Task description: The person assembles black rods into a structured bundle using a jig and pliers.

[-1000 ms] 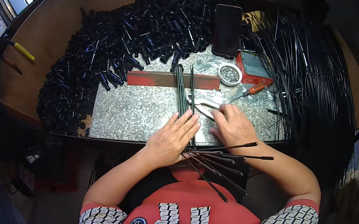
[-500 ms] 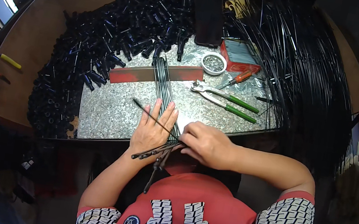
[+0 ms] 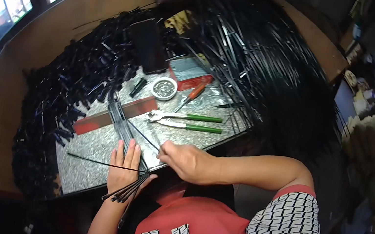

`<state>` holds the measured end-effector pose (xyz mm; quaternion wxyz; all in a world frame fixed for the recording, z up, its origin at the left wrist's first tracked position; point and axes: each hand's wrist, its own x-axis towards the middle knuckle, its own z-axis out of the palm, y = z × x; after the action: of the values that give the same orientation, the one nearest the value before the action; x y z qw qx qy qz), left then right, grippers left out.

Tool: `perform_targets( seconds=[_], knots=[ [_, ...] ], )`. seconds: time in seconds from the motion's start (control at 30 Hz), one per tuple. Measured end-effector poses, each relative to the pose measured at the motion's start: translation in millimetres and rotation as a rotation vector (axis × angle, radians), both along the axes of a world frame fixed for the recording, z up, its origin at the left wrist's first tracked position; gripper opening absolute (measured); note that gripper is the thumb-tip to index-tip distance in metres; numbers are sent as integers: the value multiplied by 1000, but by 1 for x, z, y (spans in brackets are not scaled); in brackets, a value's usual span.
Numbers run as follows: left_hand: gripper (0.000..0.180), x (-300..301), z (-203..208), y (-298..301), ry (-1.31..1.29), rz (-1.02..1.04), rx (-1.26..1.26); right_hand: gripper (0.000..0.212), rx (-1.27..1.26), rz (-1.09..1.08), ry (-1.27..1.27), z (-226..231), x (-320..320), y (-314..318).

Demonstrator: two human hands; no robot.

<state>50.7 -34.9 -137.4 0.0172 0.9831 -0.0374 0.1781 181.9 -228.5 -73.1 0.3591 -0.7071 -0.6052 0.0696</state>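
Observation:
My left hand (image 3: 125, 168) lies flat with its fingers stretched over a bundle of thin black rods (image 3: 120, 120) on the speckled worktop (image 3: 89, 167). The bundle runs across a red bar (image 3: 137, 107), its far ends by the black tubes. Several thicker, dark rod ends (image 3: 121, 194) fan out past the near edge, over my left wrist. One loose rod (image 3: 91, 159) crosses the back of that hand, pointing left. To its right, my right hand (image 3: 190, 162) is closed around the end of a single thin black rod (image 3: 144, 135), which slants toward the bundle.
Green-handled pincers (image 3: 204, 119), an orange screwdriver (image 3: 196, 91), a white bowl of small metal parts (image 3: 164, 88) and a red box of thin rods (image 3: 188, 70) sit beyond my hands. Black tubes (image 3: 56, 100) heap up left, near a dark phone (image 3: 148, 46); long black rods (image 3: 274, 72) pile right.
The view has turned, shifting the worktop left and down. My right hand, formerly beside the bundle at my left hand, is now farther right with a single rod. My left hand stays flat on the bundle.

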Motion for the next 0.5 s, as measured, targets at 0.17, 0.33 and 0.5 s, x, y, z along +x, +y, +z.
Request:
perform_targets(
  seconds=[0.17,0.33,0.5],
  knots=[
    [87,5,2,-1,82,-48,7,17,208,-301,681,67,47,-31],
    [87,5,3,-3,97,-35,-7,18,342,-440,695,123,103,-63],
    [86,5,6,-4,109,-19,-54,25,544,-632,340,188,167,-124]
  ],
)
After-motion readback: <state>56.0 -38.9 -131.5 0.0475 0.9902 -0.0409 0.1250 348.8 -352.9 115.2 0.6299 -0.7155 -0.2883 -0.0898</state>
